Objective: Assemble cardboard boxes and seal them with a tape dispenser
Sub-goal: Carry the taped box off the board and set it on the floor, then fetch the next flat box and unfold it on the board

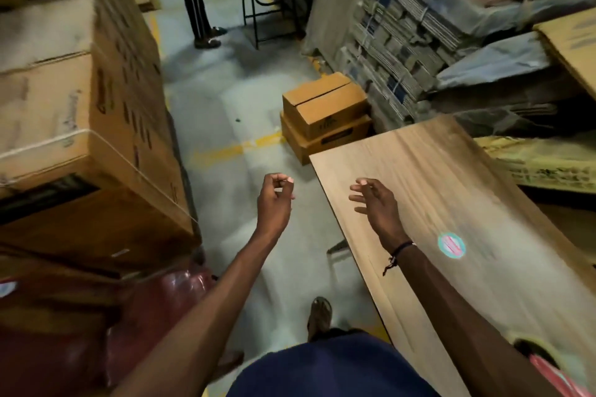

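Both hands are raised in front of the person and hold nothing. The left hand [275, 200] hangs over the concrete floor [225, 126], its fingers loosely curled with the thumb near the fingertips, gripping nothing. The right hand [375, 203] hovers above the left edge of the wooden worktop [451, 177], fingers spread and relaxed, a dark thread band [398, 251] round its wrist. Two assembled cardboard boxes [325, 113] sit stacked on the floor just beyond the worktop's far left corner, the upper one smaller, with its top flaps closed and a seam showing between them (whether that seam is taped cannot be told). A round teal and red sticker [451, 245] lies on the worktop toward its right edge, near the right wrist. At the worktop's near right corner a red object [554, 374] shows partly; blur hides what it is. Large cartons [64, 113] stand stacked on the left, bundles of flat cardboard [403, 51] lean on the right, and another person's legs [196, 0] stand farther down the aisle.
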Demonstrator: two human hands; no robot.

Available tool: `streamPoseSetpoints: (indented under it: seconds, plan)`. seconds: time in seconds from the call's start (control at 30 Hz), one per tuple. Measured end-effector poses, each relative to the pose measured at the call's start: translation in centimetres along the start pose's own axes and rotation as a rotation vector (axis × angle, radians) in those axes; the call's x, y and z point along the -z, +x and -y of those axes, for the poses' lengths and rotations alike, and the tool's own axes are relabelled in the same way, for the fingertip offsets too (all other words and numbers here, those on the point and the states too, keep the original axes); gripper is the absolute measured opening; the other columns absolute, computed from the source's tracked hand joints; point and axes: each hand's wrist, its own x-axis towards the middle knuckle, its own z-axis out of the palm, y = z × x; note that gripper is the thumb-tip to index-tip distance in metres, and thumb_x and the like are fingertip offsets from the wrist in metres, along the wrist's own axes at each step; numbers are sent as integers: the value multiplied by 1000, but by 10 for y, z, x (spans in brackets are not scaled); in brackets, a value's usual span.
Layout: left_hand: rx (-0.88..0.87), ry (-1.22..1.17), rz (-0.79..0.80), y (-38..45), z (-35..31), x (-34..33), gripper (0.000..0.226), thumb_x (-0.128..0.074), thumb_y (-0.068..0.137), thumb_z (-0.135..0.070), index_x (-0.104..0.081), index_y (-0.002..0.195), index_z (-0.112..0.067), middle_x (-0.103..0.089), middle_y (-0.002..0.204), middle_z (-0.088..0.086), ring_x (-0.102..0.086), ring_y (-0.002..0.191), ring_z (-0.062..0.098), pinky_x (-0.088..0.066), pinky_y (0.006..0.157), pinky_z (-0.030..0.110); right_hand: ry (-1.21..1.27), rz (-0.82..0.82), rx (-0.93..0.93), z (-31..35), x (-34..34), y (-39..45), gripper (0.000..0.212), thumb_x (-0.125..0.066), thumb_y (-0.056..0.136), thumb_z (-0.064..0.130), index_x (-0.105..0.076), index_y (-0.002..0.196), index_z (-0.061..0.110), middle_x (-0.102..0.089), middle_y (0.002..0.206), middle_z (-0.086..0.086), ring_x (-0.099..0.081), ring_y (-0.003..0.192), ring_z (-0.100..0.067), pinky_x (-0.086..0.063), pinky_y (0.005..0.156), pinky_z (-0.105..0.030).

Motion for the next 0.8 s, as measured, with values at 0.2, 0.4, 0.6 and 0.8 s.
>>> streamPoseSetpoints:
  seconds: [0.2,0.4,0.6,0.8]
  plan:
    - [10,24,-48,108,-17,-5,16,-59,105,-27,-58,112,-13,-63,99,-3,-65,67,-2,-49,70,32,-27,54,-11,32,-37,114,28,-50,109,34,-67,122,15,-76,115,-1,-75,100,-16,-60,83,-35]
    - [5,57,-59,223,-23,-4,12,-59,104,-28,-57,108,-17,-63,97,-6,-66,67,2,-50,68,35,-25,74,-45,47,-76,215,21,-49,110,35,-65,115,22,-75,113,2,-74,99,-14,-59,79,-32]
    - [23,105,-9,353,-17,1,17,-60,104,-33,-57,108,-17,-63,99,-5,-68,70,6,-49,70,33,-22,38,-94,46,-117,324,31,-49,110,38,-63,129,18,-74,118,1,-73,104,-15,-59,86,-36]
    - [55,177,122,496,-17,0,17,-62,103,-35,-57,107,-19,-65,101,-2,-68,74,10,-51,72,36,-28,-68,-189,52,-154,425,35,-50,109,40,-63,131,16,-72,123,-4,-73,103,-17,-55,75,-30]
